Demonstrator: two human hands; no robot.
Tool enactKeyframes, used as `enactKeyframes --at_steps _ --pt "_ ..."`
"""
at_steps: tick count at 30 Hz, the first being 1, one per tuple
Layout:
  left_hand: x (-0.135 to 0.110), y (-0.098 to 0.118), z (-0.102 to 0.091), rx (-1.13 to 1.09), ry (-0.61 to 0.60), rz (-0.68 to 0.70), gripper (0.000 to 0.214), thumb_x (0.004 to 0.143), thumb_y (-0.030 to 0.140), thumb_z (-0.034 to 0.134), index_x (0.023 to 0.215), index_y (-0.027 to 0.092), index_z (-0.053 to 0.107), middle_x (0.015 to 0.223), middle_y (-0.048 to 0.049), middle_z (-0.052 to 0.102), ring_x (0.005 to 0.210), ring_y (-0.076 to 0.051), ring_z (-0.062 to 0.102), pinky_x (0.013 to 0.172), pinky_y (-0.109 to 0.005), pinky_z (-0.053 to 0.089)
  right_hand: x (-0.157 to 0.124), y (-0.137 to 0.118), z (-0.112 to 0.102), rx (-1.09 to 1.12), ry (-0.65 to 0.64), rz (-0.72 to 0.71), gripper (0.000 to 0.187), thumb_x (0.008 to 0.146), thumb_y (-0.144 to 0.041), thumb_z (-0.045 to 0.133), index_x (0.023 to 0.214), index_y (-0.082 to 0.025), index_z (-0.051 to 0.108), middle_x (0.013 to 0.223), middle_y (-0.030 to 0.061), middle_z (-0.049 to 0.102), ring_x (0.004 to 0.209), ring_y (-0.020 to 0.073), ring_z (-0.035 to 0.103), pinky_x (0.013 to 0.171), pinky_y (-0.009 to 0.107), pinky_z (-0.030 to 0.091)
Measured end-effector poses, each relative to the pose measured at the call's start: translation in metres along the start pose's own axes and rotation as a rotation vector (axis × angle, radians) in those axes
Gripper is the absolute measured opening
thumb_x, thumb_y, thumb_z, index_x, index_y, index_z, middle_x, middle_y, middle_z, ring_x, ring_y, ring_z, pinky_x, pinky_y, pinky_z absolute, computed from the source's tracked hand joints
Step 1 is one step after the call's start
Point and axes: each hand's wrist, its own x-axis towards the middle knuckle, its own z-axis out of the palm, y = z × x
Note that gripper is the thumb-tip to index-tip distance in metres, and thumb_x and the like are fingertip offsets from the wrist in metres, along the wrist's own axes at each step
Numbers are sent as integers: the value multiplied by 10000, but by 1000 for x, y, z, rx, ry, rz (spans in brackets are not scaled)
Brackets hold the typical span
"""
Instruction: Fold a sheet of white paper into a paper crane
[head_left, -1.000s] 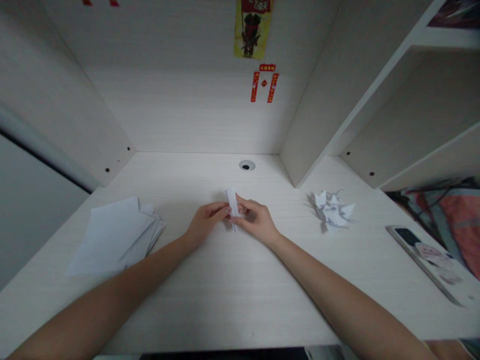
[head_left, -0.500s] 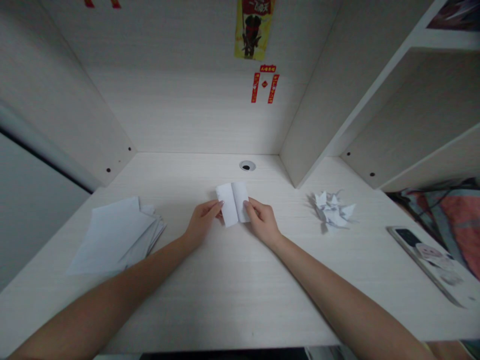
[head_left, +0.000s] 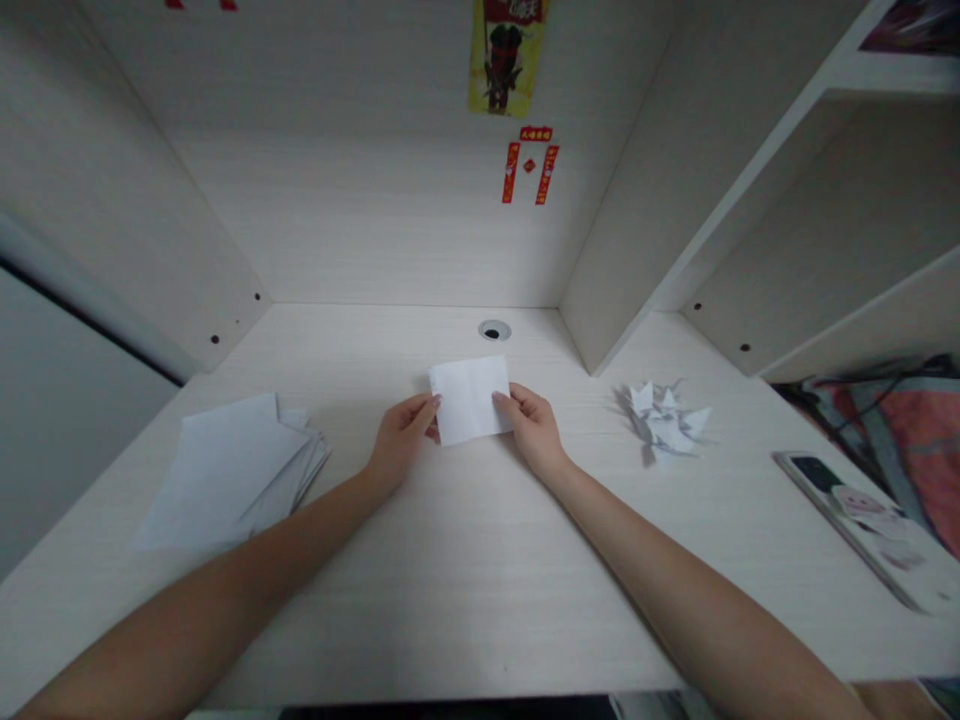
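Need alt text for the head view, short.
The left hand and right hand hold a small white paper sheet by its side edges over a pale desk. A paper stack lies left; folded paper shapes and a phone lie right.

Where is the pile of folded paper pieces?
Head view: the folded paper pile lies on the desk, right of the right hand and left of the phone.

One sheet [head_left: 470, 400], one stack [head_left: 225, 470], one folded heap [head_left: 664, 418], one phone [head_left: 855, 510].
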Motion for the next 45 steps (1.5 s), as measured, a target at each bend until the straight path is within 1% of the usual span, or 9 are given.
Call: enactKeyframes --at_steps 3,5,11,15,20,27,32,37,45 --pt "1 -2 0 21 17 -4 273 751 429 581 771 165 644 629 2 577 548 -124 547 525 -238 470 -2 -4 2 79 14 -23 498 739 -389 631 1191 -252 473 602 -42 565 512 119 469 485 223 336" --pt "1 -2 -1 37 17 5 267 754 428 575 741 167 626 638 2 570 554 -123 543 533 -237 470 -3 -5 3 89 12 -39 524 748 -359 627 1228 -264 440 607 -40 569 499 115 464 477 223 331" --pt "0 -1 -1 55 22 6 274 755 434 568 679 170 576 614 10 534 548 -114 502 531 -222 439 -2 -7 -1 -52 44 -78 242 774 -288 560 989 -226 652 667 -5 610 549 119 480 509 237 337" --pt "1 2 0 -33 66 -15 260 737 426 584 691 171 577 614 20 508 564 -107 472 538 -211 417 0 -6 -5 33 -6 -29 276 751 -212 460 850 -204 717 842 27 688 724 162 578 640 275 413" --pt "1 6 0 -40 94 -20 281 732 448 575 740 169 607 630 16 516 580 -113 453 534 -209 397 2 1 -5 85 -50 -3 344 682 -153 455 920 -207 698 887 23 702 799 177 617 719 300 447" --pt "3 -3 -4 1 117 25 255 762 423 557 754 177 619 620 28 513 594 -112 461 545 -208 376 2 1 -1 2 -70 -63 224 695 -237 646 917 -217 673 926 34 696 814 162 628 738 286 476" --pt "3 -1 -3 -22 88 26 268 762 420 562 808 169 643 645 15 542 610 -118 484 555 -220 412 3 -1 0 26 -38 -54 205 626 -271 734 809 -202 672 832 23 691 759 154 618 721 280 472" --pt "-1 7 -1 -76 0 -5 272 750 410 575 720 144 624 574 3 532 558 -114 496 558 -234 436 4 0 -2 0 81 -27 185 631 -341 729 627 -182 634 642 2 649 607 134 559 614 262 440" --pt "0 6 -2 -167 45 -47 248 702 386 623 734 142 651 629 -18 604 552 -117 539 540 -247 445 5 -4 -3 46 66 -77 140 600 -307 749 621 -201 659 741 13 682 711 163 596 708 298 449"
